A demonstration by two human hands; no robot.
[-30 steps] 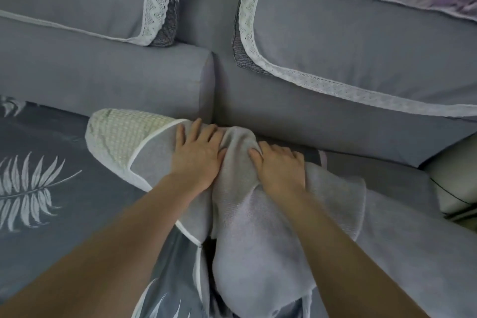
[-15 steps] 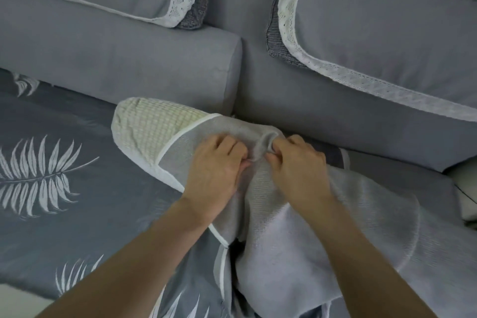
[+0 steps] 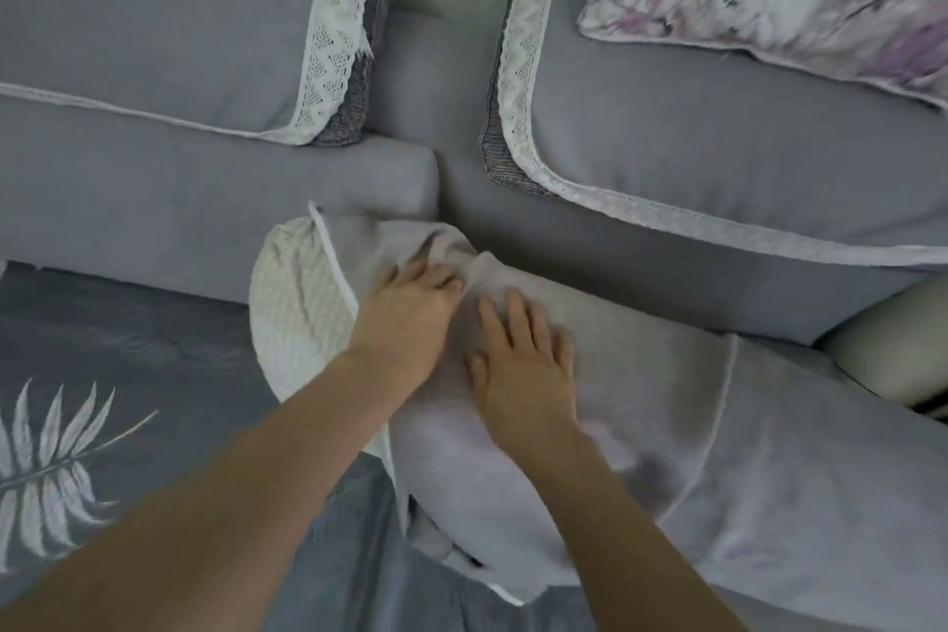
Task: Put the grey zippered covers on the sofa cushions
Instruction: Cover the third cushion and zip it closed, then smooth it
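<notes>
Grey cover (image 3: pixel 769 452) and its cushion (image 3: pixel 302 303) lie on a grey sofa (image 3: pixel 154 200) that fills the view. The sofa's back cushions run across from 9 to 3 o'clock, and a leaf-print throw (image 3: pixel 102 375) is spread on the seat at 8 o'clock.

The cover spreads from the centre out to 4 o'clock as a slack, wrinkled sleeve. Its white-piped mouth edge is drawn partway over the cushion. The cushion's pale, waffle-textured end is bare at 9 o'clock of the hands and butts against the sofa back. No zipper shows.

The step in hand looks like working the cover further along the cushion. It is best done by gathering the slack near the mouth and walking it toward the bare end a little on each side in turn. The piping should stay square to the cushion so that no corner snags. One palm can pin the part already covered.

The left hand (image 3: pixel 405 318) is at the centre, its fingers bent into a ridge of cover fabric at its 12 o'clock. Motion blur softens them, but they seem to grip that fold. The right hand (image 3: pixel 518 364), just beside it at 4 o'clock, lies flat with its fingers spread, pressing on the cover and holding nothing.
</notes>
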